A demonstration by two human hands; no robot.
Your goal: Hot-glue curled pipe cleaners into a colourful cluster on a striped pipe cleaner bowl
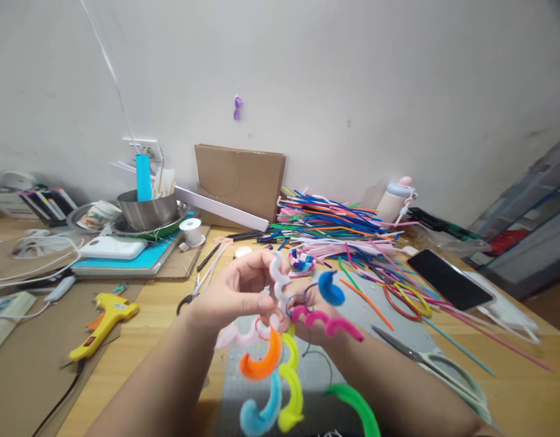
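A cluster of curled pipe cleaners (291,352) hangs in front of me, its strands meeting between my two hands. Orange, yellow, light blue, green, magenta, dark blue, white and pale pink coils spread from the joint, some on thin curled stems. My left hand (236,285) is closed at the left of the joint, thumb and bent fingers against the white coil. On the other side my right hand (309,300) is closed round the base of the cluster; coils cover most of its fingers. Below lies a grey cutting mat (243,388).
Loose pipe cleaners (334,221) pile up at the back. To the right are green-handled scissors (425,361), red-and-yellow-handled scissors (404,300) and a phone (450,279). A yellow glue gun (102,325), a thread spool (191,232) and a metal bowl (147,209) stand left.
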